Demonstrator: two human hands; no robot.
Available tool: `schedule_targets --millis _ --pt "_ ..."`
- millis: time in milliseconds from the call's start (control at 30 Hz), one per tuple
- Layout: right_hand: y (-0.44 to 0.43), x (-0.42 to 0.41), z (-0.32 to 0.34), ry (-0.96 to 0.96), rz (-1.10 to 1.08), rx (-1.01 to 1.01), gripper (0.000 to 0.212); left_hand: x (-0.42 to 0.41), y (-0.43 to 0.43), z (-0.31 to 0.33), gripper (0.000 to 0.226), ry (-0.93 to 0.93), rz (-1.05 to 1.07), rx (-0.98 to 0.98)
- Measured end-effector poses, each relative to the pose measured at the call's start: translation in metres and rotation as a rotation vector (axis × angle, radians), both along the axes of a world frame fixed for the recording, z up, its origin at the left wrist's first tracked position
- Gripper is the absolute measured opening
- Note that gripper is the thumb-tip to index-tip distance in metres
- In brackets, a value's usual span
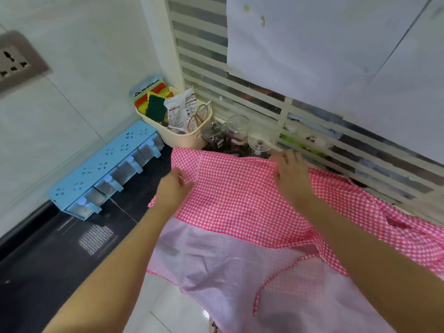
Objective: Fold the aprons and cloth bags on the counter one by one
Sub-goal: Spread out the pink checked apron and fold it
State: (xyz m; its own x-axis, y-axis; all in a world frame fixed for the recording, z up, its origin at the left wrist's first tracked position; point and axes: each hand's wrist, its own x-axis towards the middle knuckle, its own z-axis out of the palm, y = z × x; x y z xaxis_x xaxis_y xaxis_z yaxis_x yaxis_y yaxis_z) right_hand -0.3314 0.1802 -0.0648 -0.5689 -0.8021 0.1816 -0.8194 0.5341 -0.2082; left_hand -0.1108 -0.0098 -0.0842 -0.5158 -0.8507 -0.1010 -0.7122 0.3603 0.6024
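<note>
We observe the left hand [174, 188] and right hand [292, 180], fingers [288, 157] curled, pinching the apron [235, 200]; left fingertips appear tucked under cloth, hem cut off.

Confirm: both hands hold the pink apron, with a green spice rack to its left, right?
No, the head view shows the rack is blue, not green. The left hand and right hand do hold the apron, rack to its left.
</note>
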Motion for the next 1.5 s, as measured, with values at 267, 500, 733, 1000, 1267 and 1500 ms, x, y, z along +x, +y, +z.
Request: schedule_targets --millis 267,500,733,1000,1267,1500 --pt "0.103 0.061 -0.059 -0.033 0.446 0.08 0.007 0.047 0.137 -0.058 0.11 -0.489 -0.648 0.095" --pt "0.228 0.089 -0.047 -0.439 0.113 0.467 0.011 0.032 0.153 -0.078 0.129 -0.686 -0.718 0.048" --pt "0.32 0.12 -0.06 -0.617 0.152 0.507 0.096 0.007 0.101 -0.075 0.123 -0.726 -0.527 0.076" --pt "0.359 0.123 -0.081 -0.382 0.195 0.648 0.12 0.011 0.199 -0.058 0.056 -0.15 -0.499 -0.319" --pt "0.383 0.148 -0.072 -0.05 0.346 0.342 0.01 0.043 0.357 -0.081 0.044 -0.158 -0.954 0.149" --pt "0.394 0.138 -0.036 -0.298 0.185 0.352 0.03 0.062 0.382 -0.075 0.087 -0.155 -1.001 0.331"
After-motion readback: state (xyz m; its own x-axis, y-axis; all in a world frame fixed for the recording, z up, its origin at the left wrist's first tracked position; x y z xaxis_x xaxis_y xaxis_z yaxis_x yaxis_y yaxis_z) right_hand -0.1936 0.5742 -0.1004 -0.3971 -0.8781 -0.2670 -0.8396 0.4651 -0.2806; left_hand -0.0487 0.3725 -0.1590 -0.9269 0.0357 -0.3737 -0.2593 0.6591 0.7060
